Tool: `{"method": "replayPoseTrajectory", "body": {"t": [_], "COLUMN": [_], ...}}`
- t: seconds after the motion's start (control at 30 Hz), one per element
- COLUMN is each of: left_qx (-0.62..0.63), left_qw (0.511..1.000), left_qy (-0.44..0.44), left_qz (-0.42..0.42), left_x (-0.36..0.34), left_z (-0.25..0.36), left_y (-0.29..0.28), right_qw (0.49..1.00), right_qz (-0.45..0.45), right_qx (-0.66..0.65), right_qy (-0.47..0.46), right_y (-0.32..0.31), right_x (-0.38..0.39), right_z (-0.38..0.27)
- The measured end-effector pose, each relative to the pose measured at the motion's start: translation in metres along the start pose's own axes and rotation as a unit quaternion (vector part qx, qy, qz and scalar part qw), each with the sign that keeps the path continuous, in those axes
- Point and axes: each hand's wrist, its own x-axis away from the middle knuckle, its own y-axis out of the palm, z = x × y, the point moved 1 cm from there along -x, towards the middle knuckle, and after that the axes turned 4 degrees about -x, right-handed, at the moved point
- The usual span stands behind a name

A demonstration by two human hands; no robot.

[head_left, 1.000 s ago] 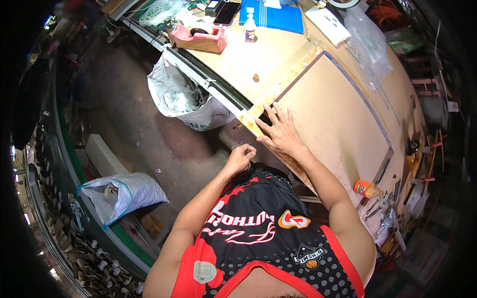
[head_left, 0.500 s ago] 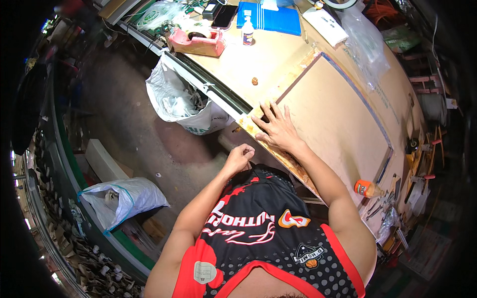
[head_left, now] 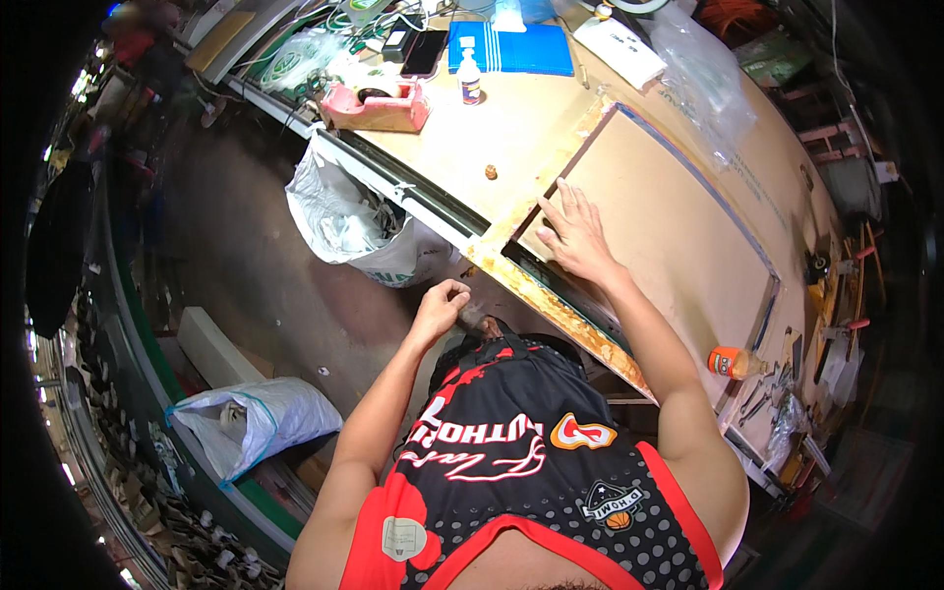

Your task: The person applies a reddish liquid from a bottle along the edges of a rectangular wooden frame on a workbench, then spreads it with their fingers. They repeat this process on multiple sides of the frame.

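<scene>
Head view: the framed board [head_left: 659, 231] lies flat on the workbench [head_left: 511, 128], and the right hand [head_left: 575, 236] presses on its near-left corner with fingers spread, holding nothing. Below and left of this hand, off the bench edge, the left hand [head_left: 440, 307] is curled loosely — I cannot tell if it pinches something. Beyond it hangs a white bag [head_left: 344, 221].

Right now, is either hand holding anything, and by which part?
The right hand lies flat on the framed board, gripping nothing. The left hand is curled below the table edge; whether it holds something cannot be told.
</scene>
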Motion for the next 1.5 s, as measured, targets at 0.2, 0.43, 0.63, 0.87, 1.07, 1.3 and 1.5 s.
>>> {"method": "replayPoseTrajectory", "body": {"t": [0.2, 0.43, 0.63, 0.87, 1.07, 1.3, 1.5], "left_qx": [0.000, 0.004, -0.012, -0.167, -0.290, -0.582, -0.594], "left_qw": [1.000, 0.999, 0.999, 0.985, 0.891, 0.530, 0.362], "left_qy": [0.008, 0.008, -0.005, 0.028, 0.345, 0.557, 0.603], "left_qz": [-0.006, -0.032, -0.031, -0.020, -0.051, -0.263, -0.392], "left_x": [-0.005, 0.010, 0.003, -0.041, -0.093, -0.166, -0.187], "left_z": [0.005, 0.000, 0.006, 0.061, 0.126, 0.196, 0.242], "left_y": [-0.004, 0.010, -0.012, -0.057, -0.029, 0.008, 0.025], "right_qw": [0.999, 0.986, 0.988, 0.987, 0.944, 0.877, 0.747], "right_qz": [0.028, 0.151, 0.096, 0.021, 0.257, 0.354, 0.474], "right_qx": [0.038, 0.061, 0.121, 0.023, -0.180, -0.195, -0.285], "right_qy": [-0.011, 0.022, -0.028, -0.161, 0.108, 0.258, 0.370], "right_y": [0.035, 0.041, 0.043, -0.010, -0.002, -0.012, -0.006], "right_x": [-0.027, -0.051, -0.024, 0.000, 0.034, 0.128, 0.224], "right_z": [-0.030, -0.013, -0.021, -0.016, -0.027, -0.053, -0.098]}}
